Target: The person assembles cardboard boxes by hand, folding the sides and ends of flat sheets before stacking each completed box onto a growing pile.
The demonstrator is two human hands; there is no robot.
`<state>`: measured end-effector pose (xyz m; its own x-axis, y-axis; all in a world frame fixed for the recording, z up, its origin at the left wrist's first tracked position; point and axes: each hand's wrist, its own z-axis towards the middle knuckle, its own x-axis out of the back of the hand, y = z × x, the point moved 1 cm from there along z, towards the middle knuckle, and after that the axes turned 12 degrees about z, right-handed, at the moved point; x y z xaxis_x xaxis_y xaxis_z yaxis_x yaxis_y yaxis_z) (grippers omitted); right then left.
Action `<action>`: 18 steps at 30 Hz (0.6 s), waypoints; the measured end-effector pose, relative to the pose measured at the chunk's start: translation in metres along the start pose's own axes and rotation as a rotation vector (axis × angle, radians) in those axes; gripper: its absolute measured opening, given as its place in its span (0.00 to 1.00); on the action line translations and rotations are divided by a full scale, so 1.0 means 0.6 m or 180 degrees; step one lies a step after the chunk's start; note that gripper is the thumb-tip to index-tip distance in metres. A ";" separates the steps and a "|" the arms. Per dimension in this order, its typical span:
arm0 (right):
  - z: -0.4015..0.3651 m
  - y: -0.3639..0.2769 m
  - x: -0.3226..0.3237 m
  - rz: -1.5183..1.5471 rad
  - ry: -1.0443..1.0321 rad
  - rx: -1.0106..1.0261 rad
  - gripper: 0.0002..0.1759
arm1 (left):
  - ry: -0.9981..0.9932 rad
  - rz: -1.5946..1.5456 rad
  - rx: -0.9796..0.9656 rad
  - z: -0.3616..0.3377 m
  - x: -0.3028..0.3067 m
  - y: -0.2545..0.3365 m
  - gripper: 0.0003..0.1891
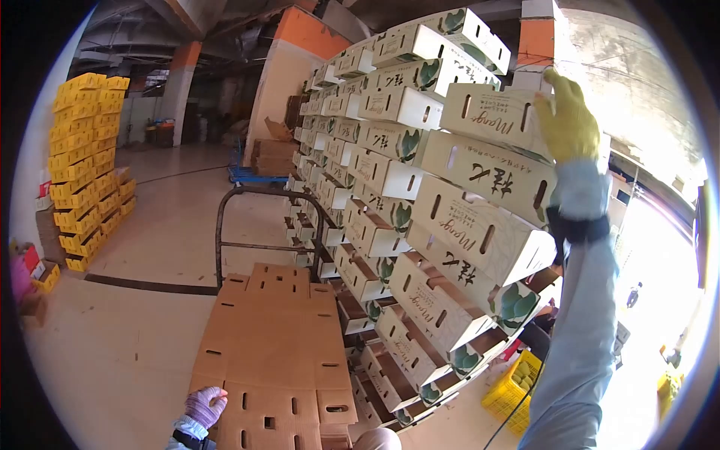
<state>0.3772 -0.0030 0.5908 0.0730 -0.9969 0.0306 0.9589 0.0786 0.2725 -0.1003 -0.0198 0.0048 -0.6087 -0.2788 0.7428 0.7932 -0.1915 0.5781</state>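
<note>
My right hand [568, 118], in a yellow glove, is raised at the end of a white mango box [491, 116] high on a tall stack. Its fingers and thumb are apart, with the thumb side against the box; any contact behind the hand is hidden. Low at the left, my left hand [205, 406] wears a purple and white glove. Its fingers are curled together at the edge of the flat brown cardboard sheets [277, 330], and nothing shows in them. The sheets have slots and lie piled on a cart with a metal handle [219, 232].
White printed boxes [386, 176] form a leaning wall on my right. Yellow boxes [82, 172] are stacked at the far left. A yellow crate [514, 390] of fruit stands low at the right, near a partly hidden person. A blue trolley [255, 175] and pillars stand behind.
</note>
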 end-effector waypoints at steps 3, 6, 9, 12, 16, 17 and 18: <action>-0.170 -0.142 -0.015 0.1515 -0.0410 0.0021 0.18 | 0.0054 0.0364 0.0412 0.006 -0.062 -0.130 0.16; -0.452 -0.259 -0.096 0.2111 -0.1053 -0.0317 0.13 | 0.0379 0.1153 0.1021 -0.001 -0.130 -0.244 0.29; -0.864 -0.307 -0.199 0.1541 -0.2204 -0.1309 0.27 | -0.0294 0.1321 0.1819 0.005 -0.181 -0.291 0.41; -1.091 -0.356 -0.191 0.0995 -0.4582 -0.3816 0.35 | -0.0532 0.1439 0.2077 0.024 -0.164 -0.272 0.43; -1.117 -0.438 -0.154 0.1725 -0.3791 -0.4291 0.34 | -0.0738 0.1226 0.2149 0.012 -0.158 -0.306 0.46; -1.164 -0.448 -0.145 0.1518 -0.3873 -0.4061 0.33 | -0.0948 0.1095 0.2415 0.018 -0.146 -0.296 0.47; -1.057 -0.430 -0.145 0.1829 -0.3911 -0.4202 0.36 | -0.1035 0.1146 0.2456 0.027 -0.130 -0.277 0.47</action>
<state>0.2971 0.0576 -0.0922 0.7790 -0.2502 0.5750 0.5035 -0.2970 -0.8113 -0.1851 0.0492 -0.1435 -0.3948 0.1017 0.9131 0.7747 0.5711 0.2714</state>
